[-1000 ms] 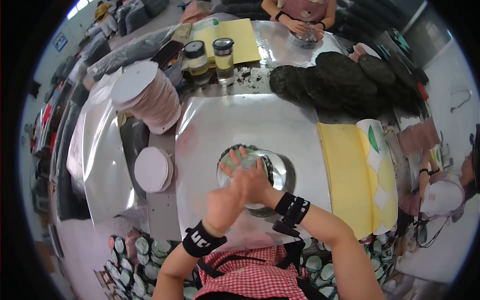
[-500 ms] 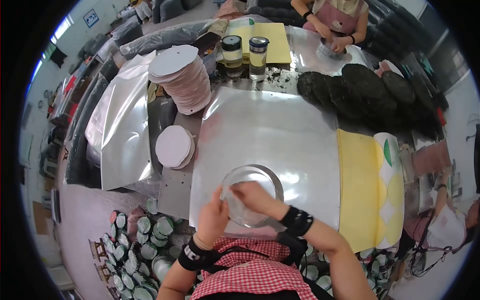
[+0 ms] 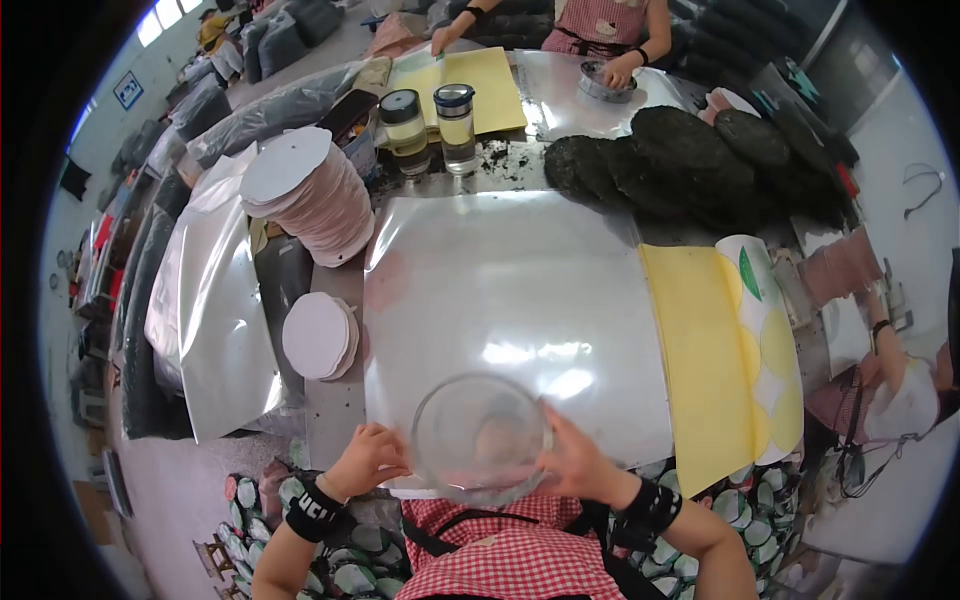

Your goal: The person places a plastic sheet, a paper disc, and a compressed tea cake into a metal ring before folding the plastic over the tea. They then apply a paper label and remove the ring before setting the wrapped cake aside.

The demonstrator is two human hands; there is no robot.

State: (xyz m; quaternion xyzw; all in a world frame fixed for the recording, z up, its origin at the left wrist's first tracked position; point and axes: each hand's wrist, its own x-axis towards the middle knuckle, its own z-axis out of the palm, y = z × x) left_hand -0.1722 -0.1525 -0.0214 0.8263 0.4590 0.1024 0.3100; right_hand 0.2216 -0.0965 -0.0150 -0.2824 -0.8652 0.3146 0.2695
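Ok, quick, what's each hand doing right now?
Left hand: fingers curled at the left rim of the clear round bowl; grip cannot be told.
Right hand: holding the bowl's right side.

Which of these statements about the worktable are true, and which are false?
1. The right hand grips the clear bowl. True.
2. Two lidded jars stand beyond the silver sheet. True.
3. The long yellow sheet lies left of the silver sheet. False: it lies to the right.
4. The dark round cakes sit left of the tall stack of white discs. False: they sit to its right.
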